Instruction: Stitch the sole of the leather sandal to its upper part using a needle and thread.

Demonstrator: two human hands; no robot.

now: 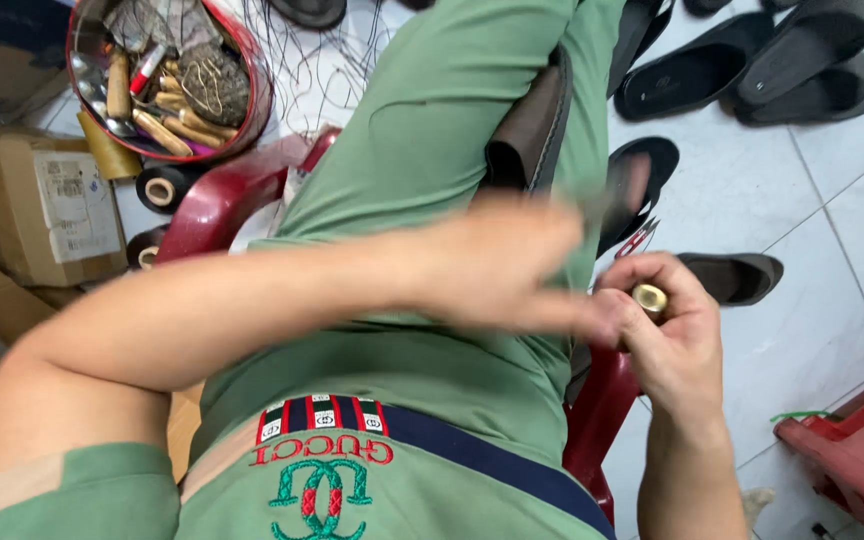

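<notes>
Blurred left hand, fingers unclear, meets right hand pinching a brass-capped tool; labelled brown box lies far left.

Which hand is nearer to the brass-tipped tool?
Right. The right hand grips the brass-tipped tool; the blurred left hand reaches across, its fingertips just beside it.
</notes>
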